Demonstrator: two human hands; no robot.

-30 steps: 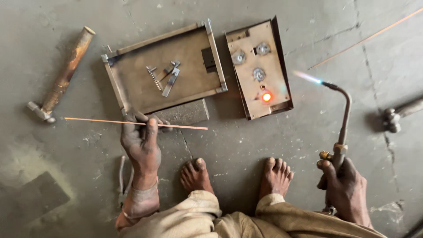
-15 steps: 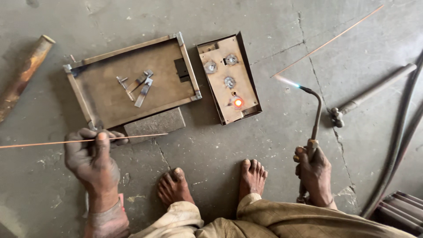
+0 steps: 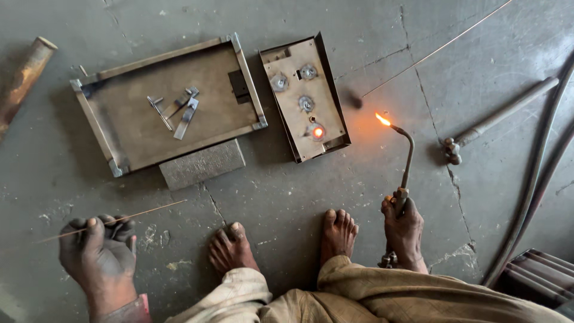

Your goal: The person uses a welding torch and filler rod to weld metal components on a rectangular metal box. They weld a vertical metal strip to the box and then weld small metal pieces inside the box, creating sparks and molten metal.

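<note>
My right hand (image 3: 404, 227) grips a gas torch (image 3: 406, 160) whose curved tip points up and left, with a small orange flame (image 3: 382, 119) at its end. The flame stands to the right of a small metal tray (image 3: 306, 96), where one spot (image 3: 318, 132) glows red-orange among round fittings. My left hand (image 3: 98, 246) pinches a thin filler rod (image 3: 113, 220) that lies nearly level across my fingers, low at the left. A larger shallow metal tray (image 3: 168, 101) with loose metal pieces (image 3: 179, 109) sits on the floor ahead.
A grey block (image 3: 202, 164) lies under the large tray's near edge. My bare feet (image 3: 281, 242) rest on the cracked concrete floor. A rusty pipe (image 3: 23, 78) lies far left. A metal rod (image 3: 499, 116), hoses (image 3: 538, 179) and a long thin wire (image 3: 436, 51) lie right.
The torch flame has shrunk from a long pale jet to a short orange one. My left hand with the rod has drawn back toward me, away from the trays.
</note>
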